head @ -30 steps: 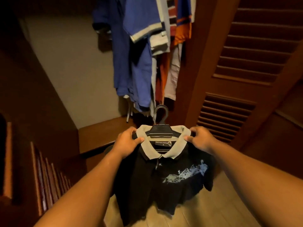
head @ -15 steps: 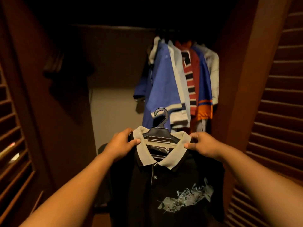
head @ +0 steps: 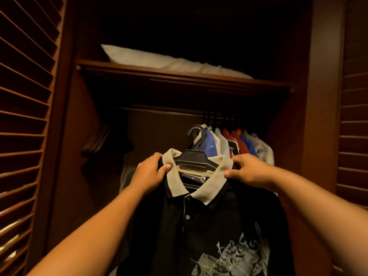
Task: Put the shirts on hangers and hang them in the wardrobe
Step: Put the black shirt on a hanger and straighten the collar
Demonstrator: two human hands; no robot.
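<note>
Dark reddish wood frames everything: the wardrobe [head: 322,116] stands open, its louvered doors [head: 25,116] swung out at nine and three o'clock. Across the upper part runs a wooden shelf [head: 179,75], and on it, toward twelve o'clock, lies a white pillow [head: 169,60]. Under the shelf a rail [head: 159,110] crosses the opening; at about one o'clock from the middle, a row of hung shirts [head: 239,144] in blue, white and red crowds its right part.

Filling the frame from centre down to six o'clock is the black polo shirt [head: 199,236], beige-collared, with a pale print at five o'clock. It sits on a black plastic hanger [head: 196,158] whose hook points up, below the rail and apart from it. The left hand [head: 149,174] pinches the shirt's shoulder by the collar at nine o'clock of the hanger; the right hand [head: 249,171] pinches the opposite shoulder at three o'clock.
</note>
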